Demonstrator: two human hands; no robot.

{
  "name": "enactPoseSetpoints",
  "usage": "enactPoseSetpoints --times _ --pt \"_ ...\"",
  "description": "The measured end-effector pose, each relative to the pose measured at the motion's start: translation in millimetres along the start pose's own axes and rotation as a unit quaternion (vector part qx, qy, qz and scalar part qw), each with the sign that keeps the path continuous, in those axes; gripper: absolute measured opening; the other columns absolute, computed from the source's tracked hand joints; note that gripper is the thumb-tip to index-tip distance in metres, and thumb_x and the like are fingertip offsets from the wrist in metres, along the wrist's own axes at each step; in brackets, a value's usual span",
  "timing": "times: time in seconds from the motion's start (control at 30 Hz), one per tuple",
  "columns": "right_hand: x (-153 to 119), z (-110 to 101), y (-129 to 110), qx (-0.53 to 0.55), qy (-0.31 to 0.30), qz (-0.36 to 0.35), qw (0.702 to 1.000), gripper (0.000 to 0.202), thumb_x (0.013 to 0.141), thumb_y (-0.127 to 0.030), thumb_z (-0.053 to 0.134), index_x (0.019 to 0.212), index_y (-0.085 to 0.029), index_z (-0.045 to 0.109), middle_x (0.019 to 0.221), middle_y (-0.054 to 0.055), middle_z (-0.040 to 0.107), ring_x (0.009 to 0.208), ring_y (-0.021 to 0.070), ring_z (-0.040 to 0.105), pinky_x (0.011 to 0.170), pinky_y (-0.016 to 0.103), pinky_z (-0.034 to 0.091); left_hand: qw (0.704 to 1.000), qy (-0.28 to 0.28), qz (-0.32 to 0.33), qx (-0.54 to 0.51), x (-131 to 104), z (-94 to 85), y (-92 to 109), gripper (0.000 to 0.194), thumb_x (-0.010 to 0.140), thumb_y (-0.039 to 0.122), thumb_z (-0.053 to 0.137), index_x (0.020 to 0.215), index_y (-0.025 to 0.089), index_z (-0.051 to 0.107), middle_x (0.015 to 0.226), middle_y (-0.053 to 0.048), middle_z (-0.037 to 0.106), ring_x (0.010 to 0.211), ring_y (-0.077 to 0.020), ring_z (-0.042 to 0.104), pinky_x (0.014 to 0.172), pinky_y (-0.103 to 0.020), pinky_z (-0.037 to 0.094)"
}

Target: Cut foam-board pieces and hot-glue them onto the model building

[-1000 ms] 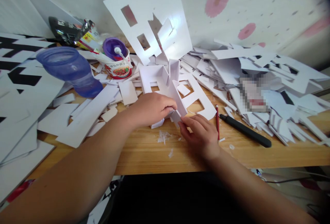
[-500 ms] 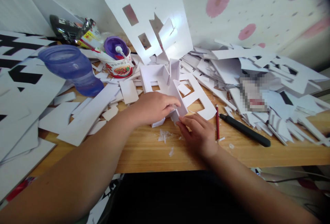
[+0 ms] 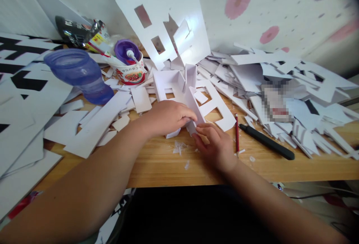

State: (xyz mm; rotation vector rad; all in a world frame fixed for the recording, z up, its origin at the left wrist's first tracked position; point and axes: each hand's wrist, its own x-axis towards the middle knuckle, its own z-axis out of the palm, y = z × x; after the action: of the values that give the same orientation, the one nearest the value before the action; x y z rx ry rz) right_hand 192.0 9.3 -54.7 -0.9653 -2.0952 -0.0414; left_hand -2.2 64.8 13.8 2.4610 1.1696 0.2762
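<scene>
A white foam-board model (image 3: 169, 79) with upright walls and cut-out openings stands in the middle of the wooden table. My left hand (image 3: 171, 116) reaches over its near part, fingers bent together at a small upright white panel (image 3: 192, 127); the fingertips are partly hidden. At the panel's near right edge, my right hand (image 3: 214, 145) pinches it between thumb and fingers. A flat white piece with two openings (image 3: 214, 105) lies against the model's right side. Small clear scraps (image 3: 179, 147) lie on the wood in front.
Left of the model are a purple bottle (image 3: 81, 75) and a paper tub (image 3: 130, 72). A red pencil (image 3: 237, 133) and a black pen-like tool (image 3: 267, 142) lie at right. White offcuts (image 3: 241, 79) pile up behind them; a large cut-out sheet (image 3: 168, 12) leans on the wall.
Both hands stay at the small panel with almost no movement. The whole view has shifted very slightly.
</scene>
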Motion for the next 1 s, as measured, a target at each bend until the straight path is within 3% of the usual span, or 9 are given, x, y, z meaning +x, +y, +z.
enactPoseSetpoints --times 0.63,0.9,1.0 --pt "-2.5 0.0 -0.7 -0.002 0.016 -0.011 1.0 0.012 0.083 -0.011 0.06 0.082 -0.021 0.055 0.08 0.005 0.07 0.071 0.0161 0.068 0.061 0.026 0.056 1.0 0.01 0.016 -0.017 -1.1 1.8 -3.7 0.031 0.09 0.025 0.049 0.11 0.034 0.07 0.115 0.007 0.07 0.103 -0.017 0.063 0.085 -0.027 0.045" --pt "-2.4 -1.3 -1.7 0.001 0.024 -0.019 1.0 0.013 0.083 -0.01 0.06 0.089 -0.021 0.058 0.082 0.006 0.071 0.073 0.0171 0.069 0.06 0.027 0.056 1.0 0.011 0.019 -0.013 -1.2 1.4 -3.1 0.032 0.088 0.022 0.047 0.103 0.032 0.073 0.106 0.006 0.072 0.096 -0.0163 0.064 0.08 -0.026 0.044" --pt "-1.7 -5.4 -1.1 0.021 0.033 0.008 0.999 0.024 0.08 -0.007 0.058 0.099 -0.02 0.06 0.082 0.005 0.07 0.07 0.0164 0.067 0.062 0.028 0.055 1.0 0.007 0.013 -0.014 -1.3 1.5 -3.1 0.032 0.087 0.022 0.047 0.103 0.032 0.072 0.108 0.006 0.072 0.097 -0.017 0.064 0.081 -0.027 0.044"
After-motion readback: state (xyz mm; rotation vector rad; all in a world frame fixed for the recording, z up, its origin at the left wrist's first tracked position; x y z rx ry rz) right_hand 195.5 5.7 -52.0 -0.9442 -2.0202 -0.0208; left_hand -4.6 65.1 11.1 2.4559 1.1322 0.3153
